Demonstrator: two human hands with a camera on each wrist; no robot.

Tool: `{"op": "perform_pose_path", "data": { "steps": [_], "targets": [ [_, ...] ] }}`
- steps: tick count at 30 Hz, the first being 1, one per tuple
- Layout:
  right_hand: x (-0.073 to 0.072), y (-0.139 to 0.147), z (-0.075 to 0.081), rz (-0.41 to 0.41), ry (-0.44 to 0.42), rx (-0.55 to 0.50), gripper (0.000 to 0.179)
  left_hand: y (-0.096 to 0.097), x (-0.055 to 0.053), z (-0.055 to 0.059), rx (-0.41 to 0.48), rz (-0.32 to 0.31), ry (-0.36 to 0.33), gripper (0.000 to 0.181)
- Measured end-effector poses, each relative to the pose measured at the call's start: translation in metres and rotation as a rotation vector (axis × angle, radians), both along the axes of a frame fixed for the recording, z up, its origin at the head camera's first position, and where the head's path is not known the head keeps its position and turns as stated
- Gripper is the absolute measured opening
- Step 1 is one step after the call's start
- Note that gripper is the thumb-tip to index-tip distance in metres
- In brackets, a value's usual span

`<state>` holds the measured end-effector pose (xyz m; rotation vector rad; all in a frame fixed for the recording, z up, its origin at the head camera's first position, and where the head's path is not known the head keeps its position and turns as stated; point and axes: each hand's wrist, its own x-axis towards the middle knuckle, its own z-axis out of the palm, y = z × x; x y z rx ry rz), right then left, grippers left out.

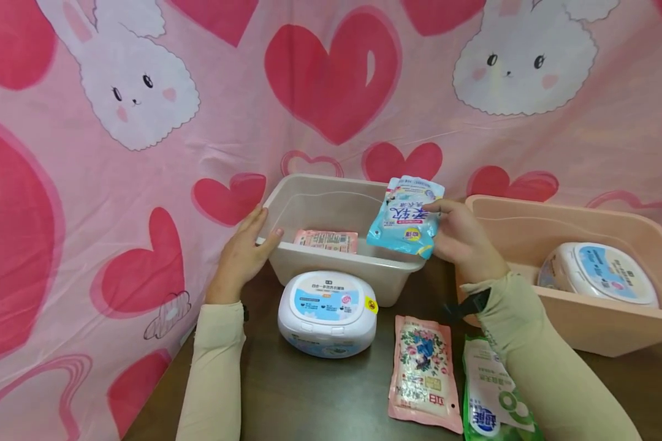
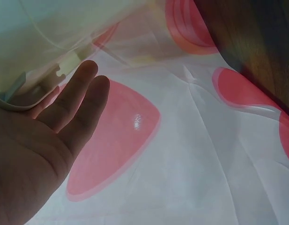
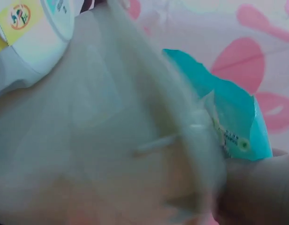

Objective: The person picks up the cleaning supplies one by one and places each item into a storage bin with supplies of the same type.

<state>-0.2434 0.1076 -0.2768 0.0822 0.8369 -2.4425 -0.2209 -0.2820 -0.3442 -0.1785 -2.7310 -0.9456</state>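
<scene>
My right hand [image 1: 463, 236] pinches a light blue laundry detergent pouch [image 1: 403, 211] by its right side, above the right end of a grey plastic bin [image 1: 353, 260]. The pouch's turquoise back [image 3: 242, 117] shows in the right wrist view. At the bin's left end, my left hand [image 1: 243, 254] rests on the rim, its thumb over the front edge. Two of its fingers [image 2: 85, 105] reach out nearly straight beside the bin in the left wrist view. Inside the grey bin lies a pink pouch [image 1: 327, 241].
A white lidded tub [image 1: 327, 318] stands before the grey bin. Right of it lie a pink floral pouch [image 1: 423, 373] and a green-and-white pouch [image 1: 488, 386], partly under my right forearm. A peach bin [image 1: 585, 318] at right holds another white tub [image 1: 601, 275]. Behind hangs a heart-print cloth [image 1: 331, 79].
</scene>
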Motion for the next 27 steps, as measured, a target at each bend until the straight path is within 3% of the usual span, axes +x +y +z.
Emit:
{"op": "perform_pose_path", "data": {
  "steps": [5,10,21,27],
  "targets": [
    [-0.015,-0.009,-0.008,0.020,-0.017,-0.049,0.071,-0.001,-0.001,0.001,0.009,0.005,0.005,0.079],
    [-0.019,-0.012,-0.007,0.050,-0.002,-0.029,0.071,-0.003,-0.001,0.002,0.008,0.009,0.018,0.079],
    [-0.011,-0.005,-0.008,0.098,0.040,0.029,0.068,0.002,-0.002,-0.003,0.044,0.003,0.021,0.077],
    [0.004,-0.001,0.011,0.069,0.081,0.152,0.065,0.003,-0.002,-0.004,0.066,0.007,-0.003,0.078]
  ]
}}
